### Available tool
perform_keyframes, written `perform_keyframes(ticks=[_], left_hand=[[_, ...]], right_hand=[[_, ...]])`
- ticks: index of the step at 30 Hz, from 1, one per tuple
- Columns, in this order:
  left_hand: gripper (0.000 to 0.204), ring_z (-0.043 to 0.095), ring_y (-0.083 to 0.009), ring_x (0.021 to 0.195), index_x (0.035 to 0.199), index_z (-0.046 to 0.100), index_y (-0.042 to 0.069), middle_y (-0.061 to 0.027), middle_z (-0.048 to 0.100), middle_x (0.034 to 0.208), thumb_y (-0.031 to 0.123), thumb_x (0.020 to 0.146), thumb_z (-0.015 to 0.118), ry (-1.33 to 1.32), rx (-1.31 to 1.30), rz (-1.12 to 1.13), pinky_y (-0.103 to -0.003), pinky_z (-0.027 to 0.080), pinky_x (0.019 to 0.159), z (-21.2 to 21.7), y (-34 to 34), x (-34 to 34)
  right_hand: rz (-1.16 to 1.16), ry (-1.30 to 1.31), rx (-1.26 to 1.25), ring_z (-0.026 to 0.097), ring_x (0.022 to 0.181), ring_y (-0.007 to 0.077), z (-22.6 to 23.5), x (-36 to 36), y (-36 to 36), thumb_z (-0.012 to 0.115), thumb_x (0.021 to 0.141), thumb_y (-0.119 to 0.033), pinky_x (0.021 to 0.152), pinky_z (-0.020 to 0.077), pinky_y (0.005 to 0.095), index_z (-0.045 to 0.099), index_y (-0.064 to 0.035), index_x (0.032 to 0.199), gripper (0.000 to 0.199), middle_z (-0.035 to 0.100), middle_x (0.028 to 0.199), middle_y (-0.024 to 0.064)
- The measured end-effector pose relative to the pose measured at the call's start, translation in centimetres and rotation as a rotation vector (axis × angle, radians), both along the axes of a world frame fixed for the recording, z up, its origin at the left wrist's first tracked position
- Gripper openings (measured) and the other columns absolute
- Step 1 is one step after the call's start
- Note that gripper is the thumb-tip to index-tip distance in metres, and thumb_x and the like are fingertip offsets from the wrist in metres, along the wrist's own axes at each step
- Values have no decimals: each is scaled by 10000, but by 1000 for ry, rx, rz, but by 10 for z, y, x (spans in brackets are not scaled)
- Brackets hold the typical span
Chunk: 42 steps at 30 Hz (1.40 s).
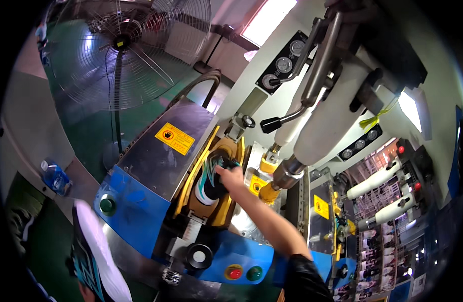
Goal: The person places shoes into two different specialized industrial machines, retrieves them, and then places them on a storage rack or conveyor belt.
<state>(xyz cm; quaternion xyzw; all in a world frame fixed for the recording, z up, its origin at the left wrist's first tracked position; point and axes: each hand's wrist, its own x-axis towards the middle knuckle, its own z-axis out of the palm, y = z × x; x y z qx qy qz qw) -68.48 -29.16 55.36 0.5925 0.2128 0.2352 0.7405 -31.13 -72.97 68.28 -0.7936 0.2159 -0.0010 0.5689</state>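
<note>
A black sneaker [211, 176] with teal and white stripes and a white heel sits between the yellow side pads [196, 173] of a pressing machine. My right hand [231, 178] reaches across from the lower right and is closed on this shoe's upper near its opening; the fingertips are partly hidden. At the lower left, my left hand [85, 293], mostly out of view, holds a second sneaker [98, 256] tilted on its side. Its white sole faces right, and its black and teal upper faces left.
Yellow-tipped press heads [268, 193] hang right of the shoe, with a black-knobbed lever [272, 124] above. Red [234, 272] and green [254, 273] buttons line the blue front. A caged fan [122, 43] stands behind; a bottle [55, 176] lies left. Shoe racks [375, 251] stand right.
</note>
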Motion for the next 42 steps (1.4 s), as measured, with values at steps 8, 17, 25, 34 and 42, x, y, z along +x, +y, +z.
perform_keyframes(ticks=[8,17,25,34,42], left_hand=[[526,490,-346,1192,1363,399,-27,-237,467,1320,110,889,581,608,-16,149,-441,414,988,-11,-82,-149],[733,459,-353,1238,1438,264,-6,-251,426,1359,295,856,591,493,506,-205,-422,388,1020,-68,-177,-148],[947,499,-325,1191,1431,233,-8,-224,480,1280,4,627,736,488,337,-294,-382,387,1022,-62,-204,-114],[567,607,-280,964,1239,499,67,-104,612,1091,133,736,752,465,-407,134,-451,489,864,13,-257,-165],[340,634,-314,845,1094,592,38,-136,648,962,190,801,673,613,-910,520,-495,526,797,9,-242,-388]], right_hand=[[-51,-241,-570,547,1033,447,-35,4,45,709,702,-277,932,431,461,367,97,1232,734,545,1079,309],[294,18,-352,482,1162,453,14,-24,13,688,763,-365,957,429,447,318,92,1321,811,432,1296,320],[676,-648,-1053,339,1313,464,43,-323,-53,749,753,-259,1053,302,568,339,80,1368,813,353,1426,275],[538,-655,-375,555,1131,359,6,-407,-56,685,812,-163,980,436,405,527,22,1244,496,534,1273,229],[1081,88,229,645,917,145,-49,-555,-39,645,884,-123,825,506,291,614,-42,1157,286,682,1008,137]])
